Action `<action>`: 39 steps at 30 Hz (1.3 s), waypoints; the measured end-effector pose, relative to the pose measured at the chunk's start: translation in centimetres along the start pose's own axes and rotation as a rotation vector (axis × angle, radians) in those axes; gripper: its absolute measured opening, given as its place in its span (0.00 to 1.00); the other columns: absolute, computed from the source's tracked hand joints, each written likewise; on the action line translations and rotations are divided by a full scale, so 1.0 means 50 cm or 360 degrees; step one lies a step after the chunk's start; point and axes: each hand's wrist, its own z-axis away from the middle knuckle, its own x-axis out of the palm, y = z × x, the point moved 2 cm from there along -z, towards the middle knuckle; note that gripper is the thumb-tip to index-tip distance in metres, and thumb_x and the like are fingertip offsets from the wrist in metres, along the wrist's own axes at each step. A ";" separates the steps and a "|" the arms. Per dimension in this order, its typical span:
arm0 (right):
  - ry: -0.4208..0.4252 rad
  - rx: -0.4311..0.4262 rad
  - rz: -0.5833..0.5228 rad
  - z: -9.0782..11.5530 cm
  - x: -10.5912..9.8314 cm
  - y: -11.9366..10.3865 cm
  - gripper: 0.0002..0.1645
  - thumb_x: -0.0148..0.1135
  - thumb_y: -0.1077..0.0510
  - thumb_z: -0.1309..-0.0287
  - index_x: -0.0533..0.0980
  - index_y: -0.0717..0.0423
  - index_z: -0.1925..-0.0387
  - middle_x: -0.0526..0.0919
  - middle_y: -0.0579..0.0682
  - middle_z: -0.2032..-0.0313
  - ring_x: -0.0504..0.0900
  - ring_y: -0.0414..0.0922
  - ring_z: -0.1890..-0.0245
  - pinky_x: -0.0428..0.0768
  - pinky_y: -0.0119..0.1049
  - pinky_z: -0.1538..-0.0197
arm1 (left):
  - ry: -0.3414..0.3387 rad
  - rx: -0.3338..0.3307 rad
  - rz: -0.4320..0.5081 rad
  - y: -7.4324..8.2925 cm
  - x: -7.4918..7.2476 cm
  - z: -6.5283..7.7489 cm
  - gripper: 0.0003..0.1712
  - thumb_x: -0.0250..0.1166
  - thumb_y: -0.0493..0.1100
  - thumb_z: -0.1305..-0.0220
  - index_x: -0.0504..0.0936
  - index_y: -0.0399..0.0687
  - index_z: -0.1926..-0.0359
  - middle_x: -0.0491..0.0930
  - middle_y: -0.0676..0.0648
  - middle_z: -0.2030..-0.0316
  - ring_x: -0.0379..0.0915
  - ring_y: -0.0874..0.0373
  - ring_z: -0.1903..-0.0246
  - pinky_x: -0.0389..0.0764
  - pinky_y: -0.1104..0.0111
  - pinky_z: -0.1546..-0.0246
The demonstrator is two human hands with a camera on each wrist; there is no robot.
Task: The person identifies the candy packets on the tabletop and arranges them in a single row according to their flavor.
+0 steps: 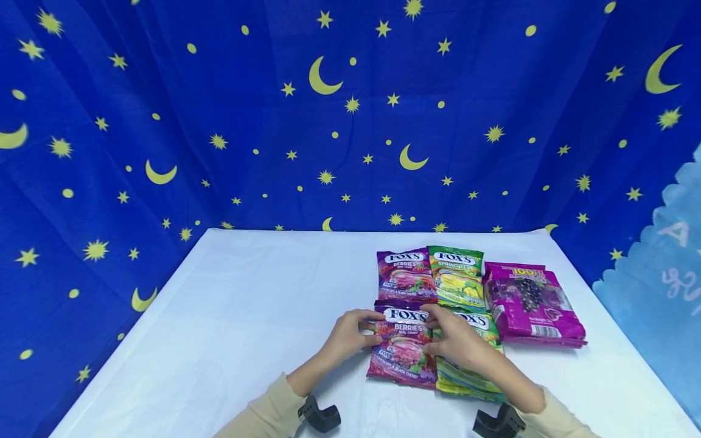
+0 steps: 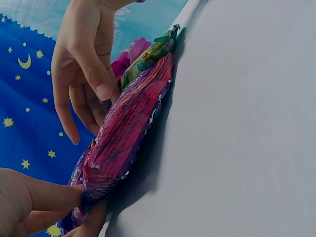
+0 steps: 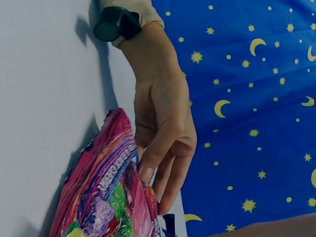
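Note:
Both hands are at a purple candy bag (image 1: 400, 364) labelled FOX'S BERRIES, at the front of a group of bags. My left hand (image 1: 347, 333) grips its left edge with thumb and fingertips; in the left wrist view a finger and thumb pinch its near end. My right hand (image 1: 459, 338) holds the right edge, its thumb and fingers bent onto the bag, while its wrist passes over a green-yellow candy bag (image 1: 465, 378) that it partly hides. Behind stand another berries bag (image 1: 405, 280) and a FOX'S SPRING TEA bag (image 1: 457, 281), side by side.
A magenta bag (image 1: 533, 304) with a grape picture lies to the right of the group. All the bags are on a white-covered table (image 1: 230, 328). Blue cloth (image 1: 263, 182) with moons and stars hangs behind it, and a light-blue cloth (image 1: 668, 255) at the right.

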 end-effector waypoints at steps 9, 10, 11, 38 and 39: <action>-0.0032 0.0153 0.0319 0.002 0.013 -0.006 0.45 0.75 0.55 0.52 0.65 0.66 0.36 0.78 0.63 0.50 0.77 0.59 0.49 0.77 0.55 0.47 | -0.0008 -0.0010 -0.0034 -0.007 0.004 0.006 0.22 0.73 0.32 0.49 0.83 0.44 0.51 0.79 0.43 0.57 0.78 0.52 0.61 0.80 0.69 0.76; -0.0044 0.0163 0.0339 0.002 0.013 -0.007 0.46 0.75 0.54 0.52 0.64 0.67 0.35 0.77 0.65 0.48 0.76 0.61 0.47 0.75 0.57 0.46 | -0.0011 -0.0005 -0.0035 -0.009 0.004 0.007 0.22 0.73 0.32 0.49 0.83 0.45 0.51 0.79 0.44 0.56 0.78 0.52 0.60 0.81 0.68 0.75; -0.0054 0.0175 0.0361 0.003 0.014 -0.008 0.47 0.75 0.53 0.52 0.63 0.67 0.35 0.76 0.66 0.46 0.74 0.63 0.45 0.74 0.58 0.45 | -0.0014 0.0007 -0.0041 -0.010 0.004 0.008 0.22 0.73 0.33 0.49 0.83 0.45 0.51 0.78 0.44 0.56 0.78 0.51 0.60 0.81 0.68 0.73; -0.0390 0.0203 -0.0657 -0.007 -0.018 0.036 0.51 0.71 0.66 0.50 0.52 0.70 0.32 0.72 0.64 0.59 0.82 0.52 0.71 0.85 0.45 0.67 | -0.0076 -0.0015 0.0176 -0.015 0.001 0.007 0.23 0.71 0.29 0.48 0.80 0.40 0.49 0.78 0.42 0.56 0.79 0.49 0.59 0.83 0.69 0.74; -0.0412 0.0198 -0.0694 -0.008 -0.021 0.039 0.50 0.71 0.66 0.50 0.52 0.70 0.32 0.72 0.64 0.59 0.82 0.52 0.70 0.84 0.46 0.67 | -0.0080 -0.0023 0.0192 -0.015 0.001 0.006 0.23 0.71 0.29 0.48 0.80 0.40 0.49 0.79 0.42 0.56 0.80 0.49 0.60 0.83 0.69 0.74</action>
